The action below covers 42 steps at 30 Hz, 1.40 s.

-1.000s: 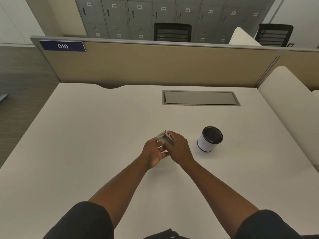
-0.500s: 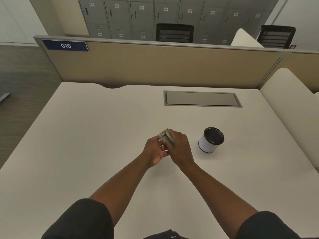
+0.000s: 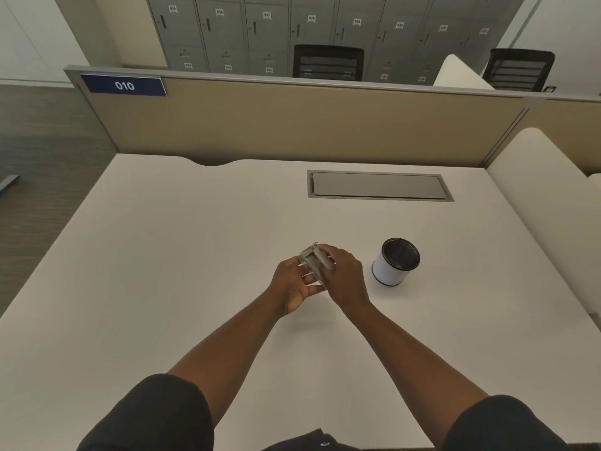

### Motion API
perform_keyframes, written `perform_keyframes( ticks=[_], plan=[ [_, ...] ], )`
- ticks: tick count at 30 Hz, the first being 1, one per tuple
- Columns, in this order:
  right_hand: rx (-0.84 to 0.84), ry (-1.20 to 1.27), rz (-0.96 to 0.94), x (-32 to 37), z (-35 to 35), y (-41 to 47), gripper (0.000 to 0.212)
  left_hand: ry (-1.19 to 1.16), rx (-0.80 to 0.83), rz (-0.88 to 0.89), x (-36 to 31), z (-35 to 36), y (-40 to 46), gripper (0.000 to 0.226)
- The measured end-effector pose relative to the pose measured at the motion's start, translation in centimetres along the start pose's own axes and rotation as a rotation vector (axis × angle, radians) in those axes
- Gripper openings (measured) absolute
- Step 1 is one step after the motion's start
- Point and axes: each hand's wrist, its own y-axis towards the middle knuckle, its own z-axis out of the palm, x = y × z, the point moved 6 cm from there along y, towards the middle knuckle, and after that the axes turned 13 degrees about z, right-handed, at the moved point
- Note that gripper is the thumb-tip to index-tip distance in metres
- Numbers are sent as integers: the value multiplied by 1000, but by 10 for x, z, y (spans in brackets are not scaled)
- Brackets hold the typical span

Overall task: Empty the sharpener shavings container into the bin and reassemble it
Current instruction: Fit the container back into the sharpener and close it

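Both hands share a grip on a small clear sharpener (image 3: 314,262), held tilted above the white worktop (image 3: 162,255): the left hand (image 3: 292,284) cups it from below, the right hand (image 3: 344,278) clasps it from above. A small white bin (image 3: 390,271) with a dark inside stands near, to their right.

Head view, downward over desk (image 3: 162,255)

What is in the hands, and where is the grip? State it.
Both hands hold the sharpener above the desk. The left hand grips its near left side; the right hand covers its right side and top.
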Motion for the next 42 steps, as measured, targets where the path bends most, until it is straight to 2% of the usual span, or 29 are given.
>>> perform_keyframes(
  ticks=[2,14,20,25,34,42],
  plan=[
    [-12,80,31,0,-5,-1,30,-1,0,3,0,2,-1,37],
    [10,159,53,1,-11,-3,26,-9,37,48,-3,7,-8,37],
    [10,109,76,-5,-8,-4,28,9,35,42,-5,9,-8,39],
    [-16,-24,57,-4,-3,-8,30,35,14,36,-1,9,-8,40],
    [-56,-205,-47,4,-5,-17,35,56,42,54,1,7,-11,33],
    [-48,-197,-14,2,-3,-16,35,68,63,44,0,8,-11,29]
  ],
)
